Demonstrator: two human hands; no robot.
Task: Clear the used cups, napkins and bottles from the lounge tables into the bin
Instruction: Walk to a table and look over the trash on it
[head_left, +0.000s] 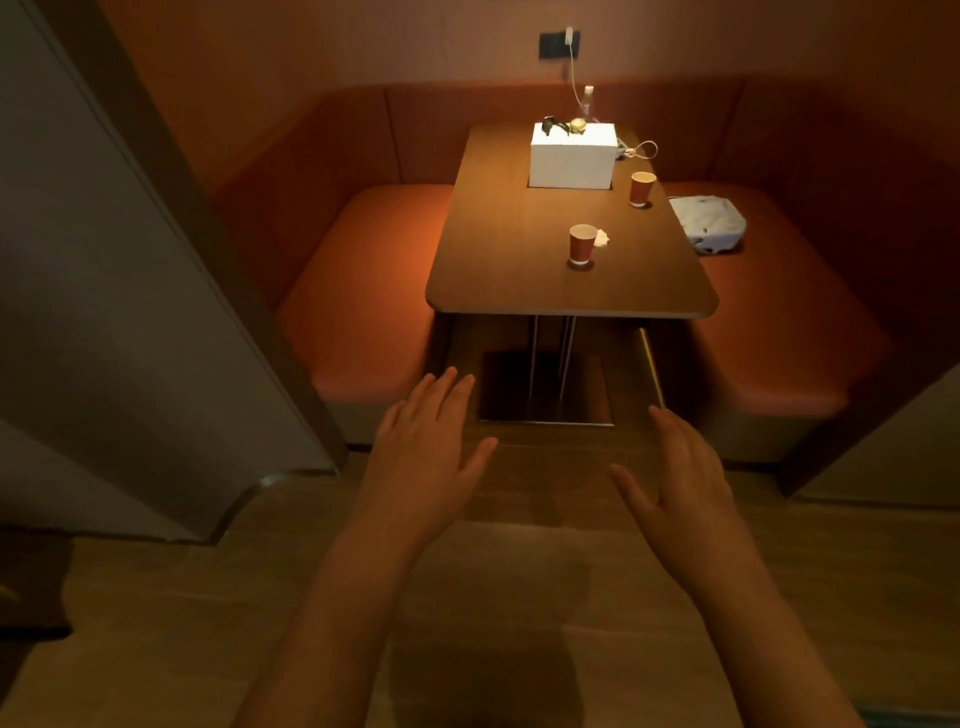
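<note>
Both hands, left hand (434, 447) and right hand (680, 478), were flat, fingers extended, holding nothing. The nearest red cup (582, 244) stood upright on the table (519, 280), well ahead, a crumpled napkin (601, 238) beside it; the right hand appeared marginally nearer.

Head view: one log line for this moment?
left hand open | right hand open | near cup, napkin, far cup on table | bottle behind box
</note>
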